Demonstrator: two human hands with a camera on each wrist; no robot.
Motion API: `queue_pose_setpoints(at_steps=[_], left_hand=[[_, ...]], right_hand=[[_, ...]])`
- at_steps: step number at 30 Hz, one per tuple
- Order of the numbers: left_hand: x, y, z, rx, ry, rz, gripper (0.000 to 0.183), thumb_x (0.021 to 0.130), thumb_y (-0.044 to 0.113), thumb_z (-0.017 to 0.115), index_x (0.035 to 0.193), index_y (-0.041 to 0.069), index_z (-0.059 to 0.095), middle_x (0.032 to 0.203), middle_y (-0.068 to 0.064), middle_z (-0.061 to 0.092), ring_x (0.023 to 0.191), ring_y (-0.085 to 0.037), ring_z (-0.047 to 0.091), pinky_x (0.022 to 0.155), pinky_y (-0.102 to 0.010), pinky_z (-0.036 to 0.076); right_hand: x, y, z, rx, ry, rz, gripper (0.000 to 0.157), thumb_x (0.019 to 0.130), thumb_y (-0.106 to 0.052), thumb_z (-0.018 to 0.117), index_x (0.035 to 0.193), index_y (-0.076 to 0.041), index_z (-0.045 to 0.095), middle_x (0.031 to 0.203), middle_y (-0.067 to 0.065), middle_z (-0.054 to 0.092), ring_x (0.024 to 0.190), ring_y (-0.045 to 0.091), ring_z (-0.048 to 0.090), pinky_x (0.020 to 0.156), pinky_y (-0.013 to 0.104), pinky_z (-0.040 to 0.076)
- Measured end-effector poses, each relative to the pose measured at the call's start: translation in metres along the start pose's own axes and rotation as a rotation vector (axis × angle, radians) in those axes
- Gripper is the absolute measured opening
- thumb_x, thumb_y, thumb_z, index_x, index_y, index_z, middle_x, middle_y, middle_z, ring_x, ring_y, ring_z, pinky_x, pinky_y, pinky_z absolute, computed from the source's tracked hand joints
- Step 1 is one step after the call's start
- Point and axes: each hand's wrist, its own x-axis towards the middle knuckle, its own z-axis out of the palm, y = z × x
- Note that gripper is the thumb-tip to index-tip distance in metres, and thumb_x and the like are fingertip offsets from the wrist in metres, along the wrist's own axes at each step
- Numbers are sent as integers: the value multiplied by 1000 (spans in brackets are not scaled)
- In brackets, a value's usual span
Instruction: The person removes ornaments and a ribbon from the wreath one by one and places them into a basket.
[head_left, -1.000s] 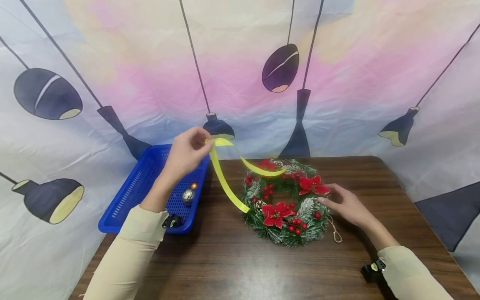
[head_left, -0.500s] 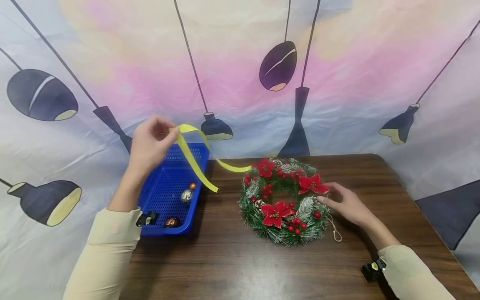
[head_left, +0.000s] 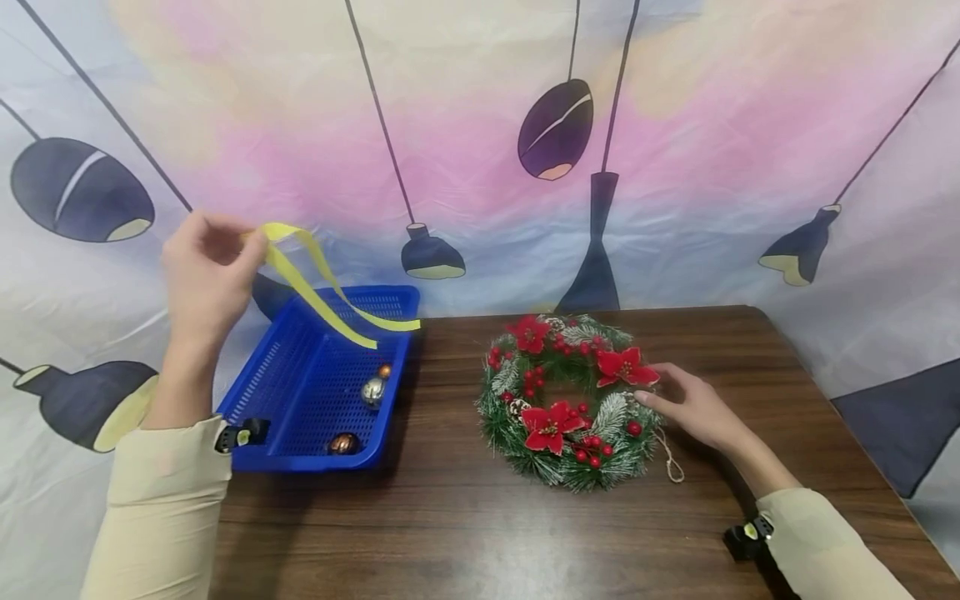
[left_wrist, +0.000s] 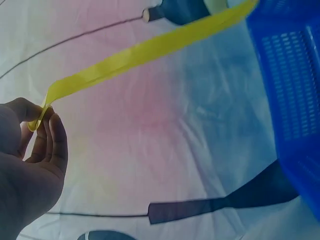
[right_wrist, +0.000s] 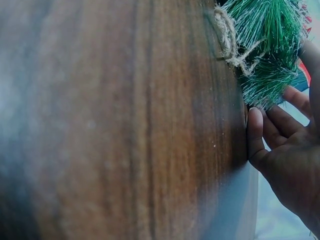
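Note:
In the head view my left hand is raised over the left end of the blue basket. It pinches a yellow ribbon between thumb and fingers, and two loose ends trail over the basket. The left wrist view shows the ribbon folded at the fingertips. A Christmas wreath with red poinsettias, berries and frosted greenery lies flat on the table. At its right edge, my right hand holds the rim, thumb on top. In the right wrist view the fingers reach the green needles.
Inside the basket are a silver bauble, a small orange bauble and a copper bauble. A twine loop sticks out from the wreath onto the brown wooden table. Behind hangs a printed cloth.
My left hand has carried the ribbon leftward, away from the wreath and over the basket; the ribbon's ends have come off the wreath. My right hand stays at the wreath.

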Motion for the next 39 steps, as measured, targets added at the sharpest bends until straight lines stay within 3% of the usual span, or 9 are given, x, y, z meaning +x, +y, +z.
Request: queue_pose_setpoints(at_steps=[5, 10, 12, 17, 22, 30, 39], left_hand=[[3, 1, -13, 69, 45, -46, 24, 95, 14, 73, 109, -5, 73, 93, 16, 61, 83, -3, 59, 78, -12, 50], [-4, -23, -9, 119, 12, -84, 14, 95, 21, 74, 103, 9, 73, 89, 17, 61, 83, -3, 58, 76, -14, 48], [-12, -35, -4, 112, -15, -102, 11, 95, 21, 74, 101, 11, 72, 86, 18, 62, 82, -3, 58, 75, -15, 46], [-36, -66, 10, 113, -104, -126, 17, 96, 19, 75, 103, 4, 72, 80, 19, 63, 75, -2, 59, 71, -14, 45], [-52, -84, 22, 172, -205, -130, 22, 98, 22, 74, 106, 2, 74, 82, 12, 66, 75, 1, 60, 70, -12, 46], [-53, -82, 33, 221, -302, -117, 25, 101, 27, 72, 107, 3, 75, 93, -11, 72, 81, -2, 60, 75, -16, 47], [-66, -80, 27, 280, -409, -122, 27, 104, 31, 69, 107, 5, 73, 98, -14, 73, 91, -26, 67, 77, -28, 49]], right_hand=[[0, 0, 0, -1, 0, 0, 75, 101, -56, 68, 153, -7, 49, 150, 25, 55, 138, 48, 50, 110, 71, 40], [-2, 0, 1, -4, 8, -2, 74, 101, -56, 68, 153, -7, 50, 148, 24, 57, 137, 48, 51, 110, 71, 41], [-2, 0, 2, 0, 10, -1, 73, 100, -55, 69, 152, -7, 51, 146, 24, 58, 136, 47, 52, 110, 70, 41], [-3, -3, 2, -3, 13, -10, 71, 101, -54, 69, 151, -7, 52, 145, 23, 59, 135, 46, 54, 109, 70, 42], [-2, -3, 1, -9, 13, -13, 71, 101, -54, 69, 151, -7, 52, 146, 24, 58, 135, 47, 53, 108, 70, 42], [-3, 0, -2, -6, 20, -2, 72, 100, -55, 69, 152, -8, 51, 145, 23, 59, 136, 46, 52, 109, 71, 41], [-3, -4, 0, -3, 23, -16, 69, 101, -52, 70, 151, -8, 53, 141, 22, 62, 134, 46, 54, 108, 70, 42]])
